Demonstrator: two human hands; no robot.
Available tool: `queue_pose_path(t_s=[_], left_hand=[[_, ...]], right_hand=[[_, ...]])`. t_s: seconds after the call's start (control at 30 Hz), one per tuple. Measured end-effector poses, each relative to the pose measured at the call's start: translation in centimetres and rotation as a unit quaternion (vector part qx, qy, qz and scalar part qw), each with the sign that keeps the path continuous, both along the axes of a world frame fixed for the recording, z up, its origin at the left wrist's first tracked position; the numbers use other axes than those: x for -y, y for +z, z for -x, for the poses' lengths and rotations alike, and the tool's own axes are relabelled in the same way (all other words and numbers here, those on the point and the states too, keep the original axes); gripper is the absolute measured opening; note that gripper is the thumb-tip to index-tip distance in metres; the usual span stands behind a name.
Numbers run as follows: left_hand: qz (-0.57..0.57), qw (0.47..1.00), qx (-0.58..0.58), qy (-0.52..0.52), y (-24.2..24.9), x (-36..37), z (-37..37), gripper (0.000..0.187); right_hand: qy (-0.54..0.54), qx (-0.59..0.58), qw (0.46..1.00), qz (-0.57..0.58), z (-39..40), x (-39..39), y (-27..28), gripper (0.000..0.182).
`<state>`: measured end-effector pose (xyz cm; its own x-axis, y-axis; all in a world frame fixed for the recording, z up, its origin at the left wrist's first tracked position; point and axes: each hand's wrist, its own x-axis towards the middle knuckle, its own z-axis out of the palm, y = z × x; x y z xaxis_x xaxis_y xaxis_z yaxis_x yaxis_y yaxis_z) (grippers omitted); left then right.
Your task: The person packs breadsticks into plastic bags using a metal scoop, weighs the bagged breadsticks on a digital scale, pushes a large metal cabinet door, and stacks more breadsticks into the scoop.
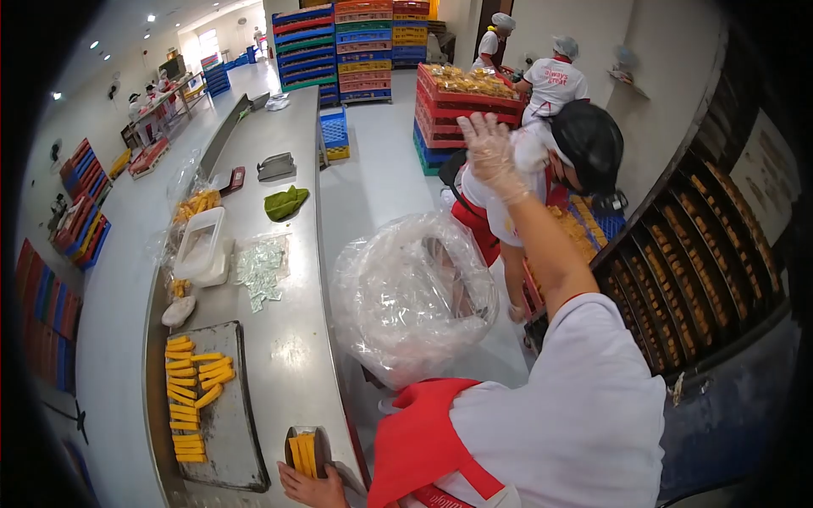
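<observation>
My right hand [491, 157], in a clear plastic glove, is raised at the upper middle with its fingers apart and nothing in it. At the bottom, my left hand [312, 488] holds the near end of a small rounded metal container [320, 447]. Several yellow sticks [302, 454] lie side by side inside that container. Left of it on the steel table [292, 356] is a dark baking tray [233, 398], with more yellow sticks [182, 394] in a column and a loose group beside them.
A large clear plastic bag [406, 296] stands right of the table. Farther up the table are a white tub [201, 250], small packets [262, 267] and a green cloth-like item [285, 203]. A co-worker [584, 148] bends beside stacked crates [461, 110]; a loaded rack [694, 262] stands right.
</observation>
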<state>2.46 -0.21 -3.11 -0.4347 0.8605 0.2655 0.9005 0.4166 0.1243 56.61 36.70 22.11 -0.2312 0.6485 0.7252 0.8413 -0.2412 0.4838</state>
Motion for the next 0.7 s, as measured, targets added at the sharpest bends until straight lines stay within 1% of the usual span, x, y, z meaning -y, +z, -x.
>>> queue_pose_path(t_s=[0.03,0.07,0.1,0.13,0.17,0.2,0.27,0.3,0.37,0.43,0.47,0.53,0.57,0.63,0.67,0.7], left_hand=[[-0.007,1.0,-0.002,-0.005,0.6,0.0,-0.2,0.098],[-0.012,1.0,-0.005,-0.008,1.1,0.1,-0.5,0.09],[-0.009,1.0,-0.005,-0.001,1.0,0.1,-0.4,0.09],[-0.004,0.999,0.053,0.003,0.6,-0.1,0.0,0.097],[0.0,0.994,0.11,0.009,0.1,-0.3,0.4,0.105],[0.004,0.994,0.111,0.024,-0.4,-0.5,0.6,0.105],[-0.01,0.996,0.088,0.002,-1.3,-0.2,0.8,0.103],[-0.008,0.994,0.105,-0.004,-1.2,-0.2,0.8,0.102],[-0.019,0.991,0.132,0.002,-0.2,-0.6,0.4,0.099],[-0.003,0.99,0.138,0.022,-0.3,-0.5,0.3,0.102],[-0.004,0.99,0.139,0.022,0.0,-0.5,0.2,0.103],[0.014,0.988,0.14,0.061,0.4,-0.6,-0.1,0.104],[0.017,0.986,0.137,0.09,0.5,-0.6,0.0,0.104],[-0.005,0.984,0.168,0.061,0.5,-0.5,-0.1,0.105],[-0.002,0.983,0.167,0.075,0.4,-0.5,-0.1,0.105],[-0.006,0.983,0.169,0.07,0.5,-0.5,0.0,0.106]], right_hand=[[0.044,-0.11,0.993,0.027,1.1,-1.6,-1.5,0.045],[0.089,-0.218,0.97,0.055,2.3,-3.1,-3.0,0.033],[0.131,-0.253,0.949,0.132,4.2,-3.6,-4.6,0.033],[0.173,-0.285,0.919,0.209,6.3,-3.8,-6.7,0.033],[0.243,-0.268,0.896,0.259,8.2,-4.9,-10.1,0.031],[0.315,-0.247,0.863,0.308,10.6,-5.8,-13.2,0.029],[0.265,-0.235,0.84,0.411,19.1,-3.0,-14.6,0.027],[0.299,-0.221,0.821,0.434,22.6,-1.7,-15.4,0.027],[0.324,-0.203,0.76,0.526,29.2,0.3,-17.6,0.025],[0.46,-0.234,0.696,0.499,34.8,1.2,-22.2,0.022],[0.5,-0.216,0.658,0.521,37.9,2.1,-22.8,0.022],[0.507,-0.307,0.604,0.534,43.1,3.6,-22.3,0.021],[0.523,-0.297,0.585,0.545,45.4,3.9,-23.1,0.021],[0.548,-0.302,0.588,0.513,49.3,3.9,-24.3,0.023],[0.554,-0.298,0.578,0.519,50.9,3.9,-24.7,0.023],[0.529,-0.293,0.623,0.496,52.3,4.0,-24.8,0.024]])
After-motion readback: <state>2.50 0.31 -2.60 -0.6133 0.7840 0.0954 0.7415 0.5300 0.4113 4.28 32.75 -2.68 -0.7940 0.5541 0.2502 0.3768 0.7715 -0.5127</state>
